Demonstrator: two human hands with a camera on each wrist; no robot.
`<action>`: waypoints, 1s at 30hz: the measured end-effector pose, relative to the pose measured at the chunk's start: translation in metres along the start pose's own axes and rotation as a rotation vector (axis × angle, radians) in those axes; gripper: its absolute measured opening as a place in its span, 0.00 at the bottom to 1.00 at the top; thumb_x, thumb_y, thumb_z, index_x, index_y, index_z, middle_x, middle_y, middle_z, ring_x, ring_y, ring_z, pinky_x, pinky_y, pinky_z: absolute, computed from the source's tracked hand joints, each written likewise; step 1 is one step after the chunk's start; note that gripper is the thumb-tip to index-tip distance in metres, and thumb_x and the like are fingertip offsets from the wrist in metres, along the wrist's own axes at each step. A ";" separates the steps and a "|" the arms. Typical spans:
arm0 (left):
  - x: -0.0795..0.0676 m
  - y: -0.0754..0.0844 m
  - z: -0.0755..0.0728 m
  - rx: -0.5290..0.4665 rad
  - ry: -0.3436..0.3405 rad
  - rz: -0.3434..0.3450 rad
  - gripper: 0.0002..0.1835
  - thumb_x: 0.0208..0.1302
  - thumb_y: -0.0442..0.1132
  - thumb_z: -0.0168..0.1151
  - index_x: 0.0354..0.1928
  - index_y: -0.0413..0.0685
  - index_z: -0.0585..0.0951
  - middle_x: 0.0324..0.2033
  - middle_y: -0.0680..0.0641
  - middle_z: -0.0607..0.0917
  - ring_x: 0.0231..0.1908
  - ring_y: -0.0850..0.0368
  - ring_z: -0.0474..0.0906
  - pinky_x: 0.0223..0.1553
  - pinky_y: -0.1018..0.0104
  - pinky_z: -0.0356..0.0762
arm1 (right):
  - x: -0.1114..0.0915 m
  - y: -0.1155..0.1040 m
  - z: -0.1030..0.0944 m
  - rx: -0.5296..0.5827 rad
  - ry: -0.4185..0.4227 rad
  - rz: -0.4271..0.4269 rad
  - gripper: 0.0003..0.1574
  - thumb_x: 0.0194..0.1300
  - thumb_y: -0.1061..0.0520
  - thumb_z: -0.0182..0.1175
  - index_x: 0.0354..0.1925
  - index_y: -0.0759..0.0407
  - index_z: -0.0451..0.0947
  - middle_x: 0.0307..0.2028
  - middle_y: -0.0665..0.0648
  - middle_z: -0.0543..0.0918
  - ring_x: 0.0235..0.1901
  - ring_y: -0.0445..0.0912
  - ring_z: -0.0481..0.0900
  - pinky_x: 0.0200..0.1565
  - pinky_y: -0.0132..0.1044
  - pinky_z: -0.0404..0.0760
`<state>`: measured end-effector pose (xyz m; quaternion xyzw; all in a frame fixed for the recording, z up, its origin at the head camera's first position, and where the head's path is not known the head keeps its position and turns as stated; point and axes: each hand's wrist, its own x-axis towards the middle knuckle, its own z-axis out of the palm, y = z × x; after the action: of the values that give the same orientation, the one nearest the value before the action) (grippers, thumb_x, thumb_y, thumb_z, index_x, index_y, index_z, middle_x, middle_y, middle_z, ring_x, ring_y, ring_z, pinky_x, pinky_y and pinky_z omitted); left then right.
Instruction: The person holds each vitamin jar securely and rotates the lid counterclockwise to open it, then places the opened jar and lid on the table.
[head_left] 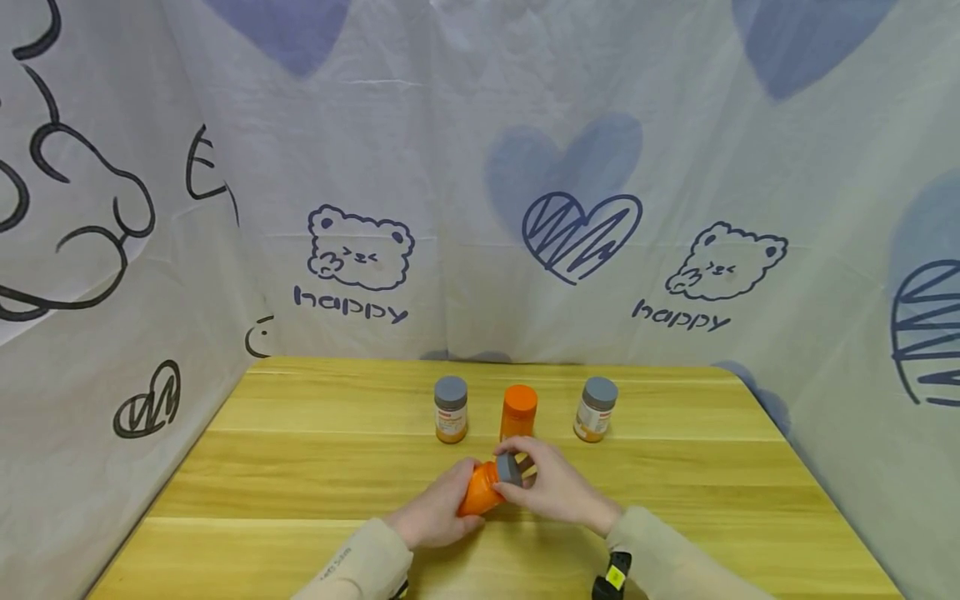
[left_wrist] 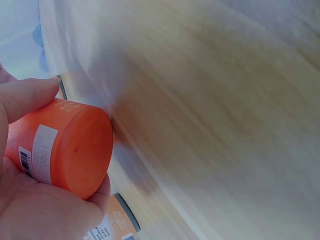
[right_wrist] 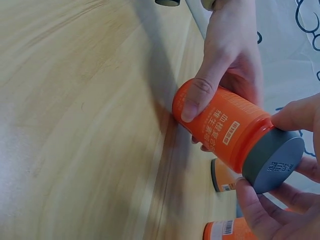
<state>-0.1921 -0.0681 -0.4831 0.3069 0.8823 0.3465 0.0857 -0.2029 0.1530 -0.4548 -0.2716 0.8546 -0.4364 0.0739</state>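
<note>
An orange vitamin bottle [head_left: 480,492] with a grey cap [right_wrist: 274,157] is held tilted over the table, its capped end up and to the right. My left hand [head_left: 438,510] grips the bottle's body, thumb along one side. Fingers and thumb of my right hand [head_left: 557,487] pinch the rim of the cap, which sits on the bottle's neck. In the left wrist view the round bottle base [left_wrist: 87,150] faces the camera, with a white label beside it.
Behind my hands stand two small jars with grey lids, a left jar [head_left: 451,410] and a right jar [head_left: 596,408]. Between them is an orange bottle with an orange cap [head_left: 520,400], partly covered by my right hand. The wooden table [head_left: 300,433] ends at a printed cloth [head_left: 457,167].
</note>
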 end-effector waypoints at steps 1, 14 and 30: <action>0.000 0.000 0.000 -0.001 -0.002 -0.001 0.29 0.59 0.33 0.70 0.59 0.41 0.67 0.49 0.46 0.76 0.46 0.57 0.74 0.51 0.61 0.74 | 0.000 0.000 0.000 0.006 0.003 -0.001 0.23 0.64 0.54 0.68 0.56 0.56 0.76 0.55 0.64 0.80 0.47 0.53 0.82 0.41 0.33 0.85; 0.000 0.001 0.000 -0.017 -0.014 -0.009 0.29 0.60 0.34 0.70 0.60 0.41 0.67 0.50 0.46 0.77 0.47 0.57 0.74 0.52 0.60 0.74 | -0.006 0.006 0.006 0.043 0.080 -0.021 0.25 0.64 0.56 0.69 0.57 0.59 0.76 0.56 0.65 0.80 0.46 0.55 0.84 0.40 0.30 0.84; 0.000 0.002 0.000 -0.012 -0.007 0.001 0.29 0.60 0.34 0.70 0.60 0.40 0.67 0.50 0.46 0.76 0.48 0.56 0.75 0.52 0.61 0.75 | -0.013 0.015 0.017 0.193 0.162 -0.008 0.27 0.65 0.57 0.68 0.60 0.61 0.74 0.56 0.67 0.79 0.47 0.55 0.83 0.46 0.37 0.85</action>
<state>-0.1911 -0.0673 -0.4815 0.3079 0.8797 0.3509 0.0902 -0.1918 0.1551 -0.4779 -0.2307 0.8105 -0.5376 0.0288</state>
